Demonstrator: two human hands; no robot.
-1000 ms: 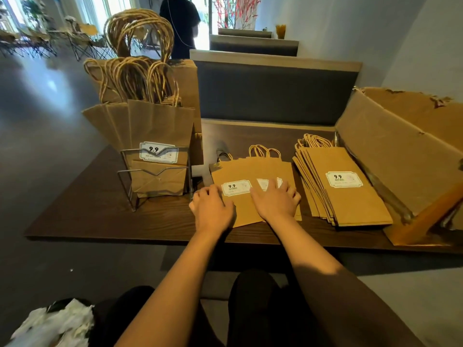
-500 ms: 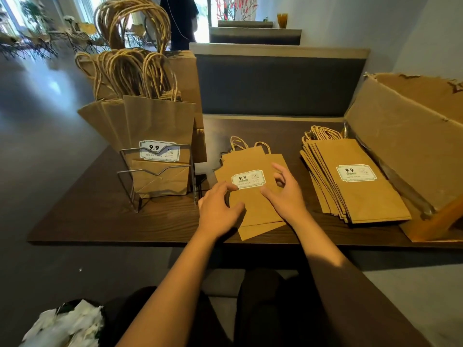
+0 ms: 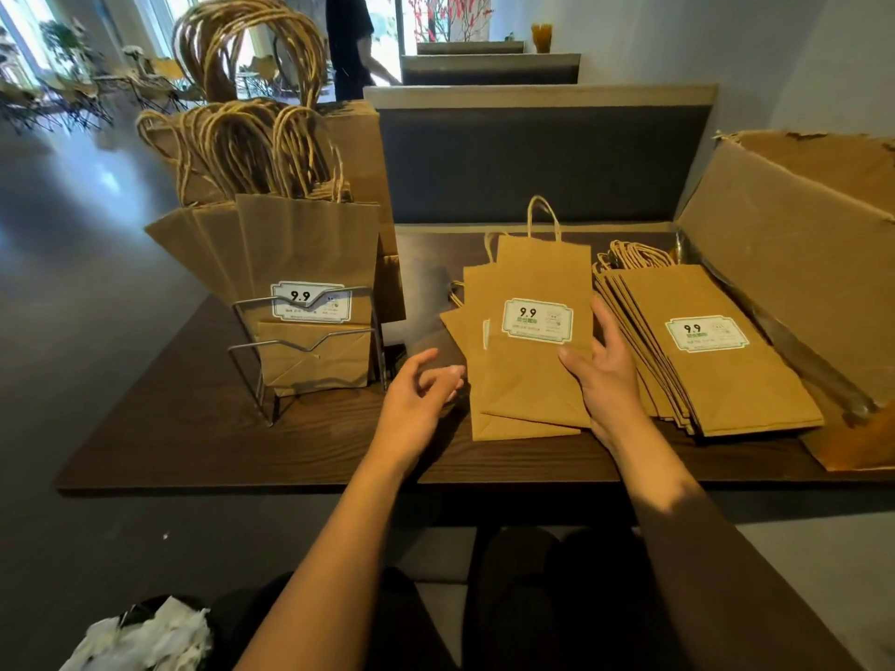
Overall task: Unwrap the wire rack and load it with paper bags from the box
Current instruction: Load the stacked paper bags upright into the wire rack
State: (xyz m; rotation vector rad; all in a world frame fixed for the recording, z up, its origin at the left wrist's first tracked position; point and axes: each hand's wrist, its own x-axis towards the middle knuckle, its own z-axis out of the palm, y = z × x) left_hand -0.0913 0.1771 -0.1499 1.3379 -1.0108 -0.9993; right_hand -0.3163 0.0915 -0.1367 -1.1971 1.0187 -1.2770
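Since half a second ago our left hand has come off the small pile of flat brown kraft paper bags at the middle of the dark wooden table; it now hovers just left of the pile, fingers loosely curled and blurred, holding nothing. The top bag of that pile has slid farther from us and sits squarer, its white label with "9.9" now fully exposed, and one twisted paper handle stands up beyond its far edge. Our right hand has stayed on the pile's right side: the thumb lies across the top bag's face below the label and the fingers reach along its right edge, so it grasps the top bag at that edge.

The silver wire rack stands on the left part of the table, well apart from both hands, already carrying upright brown paper bags with twisted rope handles, the nearest one showing its own "9.9" label behind the front wire. The left hand lies between the rack and the flat pile, nearer the pile.

To the right of our right hand, just beside it, a thicker fanned stack of flat labelled brown bags rests on the table, and beyond that stack the torn brown cardboard box leans at the table's right end. White crumpled wrapping lies near our left knee, off the table.
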